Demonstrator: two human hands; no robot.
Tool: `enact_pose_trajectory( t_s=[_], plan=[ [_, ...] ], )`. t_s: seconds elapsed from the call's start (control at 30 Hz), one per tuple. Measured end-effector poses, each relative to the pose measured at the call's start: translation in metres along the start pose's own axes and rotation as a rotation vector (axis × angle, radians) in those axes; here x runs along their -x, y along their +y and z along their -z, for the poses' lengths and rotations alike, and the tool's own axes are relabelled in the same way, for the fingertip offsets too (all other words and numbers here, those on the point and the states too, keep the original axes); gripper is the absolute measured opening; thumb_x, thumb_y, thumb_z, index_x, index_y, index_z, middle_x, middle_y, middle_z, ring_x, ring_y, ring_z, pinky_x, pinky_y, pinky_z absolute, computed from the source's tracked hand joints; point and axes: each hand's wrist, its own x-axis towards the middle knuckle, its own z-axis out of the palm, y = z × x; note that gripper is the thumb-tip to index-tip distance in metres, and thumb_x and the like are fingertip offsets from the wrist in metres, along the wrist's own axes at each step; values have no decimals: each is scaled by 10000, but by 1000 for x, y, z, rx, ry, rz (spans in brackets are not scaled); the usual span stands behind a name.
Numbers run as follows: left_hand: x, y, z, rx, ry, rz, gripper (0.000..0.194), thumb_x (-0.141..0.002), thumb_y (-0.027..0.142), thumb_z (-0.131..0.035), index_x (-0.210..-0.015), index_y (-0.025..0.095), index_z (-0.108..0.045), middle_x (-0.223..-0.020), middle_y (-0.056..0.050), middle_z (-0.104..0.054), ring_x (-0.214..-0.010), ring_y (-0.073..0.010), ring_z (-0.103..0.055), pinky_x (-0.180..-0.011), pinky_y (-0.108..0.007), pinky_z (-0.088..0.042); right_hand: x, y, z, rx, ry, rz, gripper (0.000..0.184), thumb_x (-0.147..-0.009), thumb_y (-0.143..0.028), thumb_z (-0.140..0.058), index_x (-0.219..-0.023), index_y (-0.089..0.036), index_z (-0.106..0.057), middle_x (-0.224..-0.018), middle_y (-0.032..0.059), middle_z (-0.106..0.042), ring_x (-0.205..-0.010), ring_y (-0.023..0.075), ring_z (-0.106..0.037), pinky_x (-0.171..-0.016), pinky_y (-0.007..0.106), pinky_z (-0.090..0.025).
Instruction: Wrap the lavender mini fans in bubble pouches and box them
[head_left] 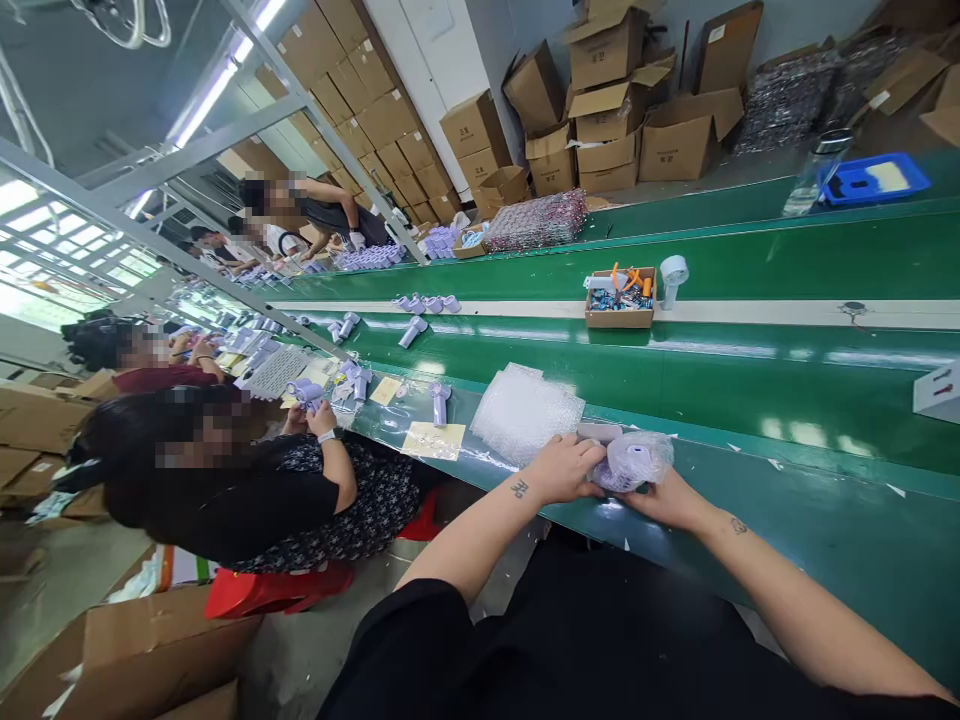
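A lavender handheld fan in clear bubble wrap is between my hands at the near edge of the bench. My left hand grips the left side of the bundle with its fingers curled. From below and the right, my right hand closes on the wrap, its fingers partly hidden beneath it. Just behind the bundle lies a pale flat piece, partly covered. A stack of bubble wrap bags rests on the bench to the left of my hands.
Beyond the bench runs a green conveyor belt. A small carton of parts and a white fan stand on the pale centre strip. To the left, a seated co-worker handles a lavender fan. Another fan lies near a yellow sheet.
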Motion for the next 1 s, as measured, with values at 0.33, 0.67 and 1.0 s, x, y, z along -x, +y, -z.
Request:
enact_pose_trajectory(
  t_s=[0.33, 0.67, 1.0],
  plan=[
    [12, -6, -1, 128, 17, -67, 180, -822, 363, -560, -837, 202, -638, -856, -33, -653, -897, -215, -519, -808, -357, -378, -5, -4, 6, 78, -121, -45, 233, -748, -277, -608, -970, -222, -652, -1025, 76, -670, -976, 269, -611, -899, 455, -468],
    [5, 23, -5, 150, 294, 266, 539, -762, 579, -567, -1150, 207, -550, -870, -83, -654, -969, -306, -470, -859, -507, -342, 1, -12, 1, 130, -54, -156, 639, -719, -320, -642, -1302, -214, -404, -1253, 138, -547, -1081, 298, -571, -891, 444, -472],
    [4, 17, -7, 208, 347, 8, 260, -882, 358, -484, -1084, 238, -597, -1083, -80, -602, -1114, -270, -467, -987, -548, -333, 14, -11, 25, 55, 62, -320, 588, -735, -338, -639, -1227, -260, -327, -1145, 95, -574, -961, 255, -620, -794, 398, -530]
  ],
)
